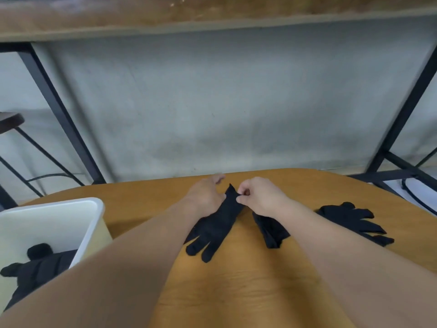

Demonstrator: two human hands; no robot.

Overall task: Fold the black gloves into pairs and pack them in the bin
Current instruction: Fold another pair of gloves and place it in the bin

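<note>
A black glove point(214, 229) lies on the wooden table point(248, 292) in the middle, its fingers pointing toward me and its cuff at the far end. My left hand point(207, 196) holds the cuff's left side, and my right hand point(260, 196) pinches the cuff's right edge. A folded black glove point(272, 229) lies just under my right forearm. Another black glove point(354, 221) lies spread flat at the right. The white bin point(89, 223) stands at the left with black gloves point(40, 266) inside.
Beyond the table's far edge is a grey floor. A bench or table with black metal legs point(59, 110) stands over it. A dark round stool point(10, 120) stands at the far left.
</note>
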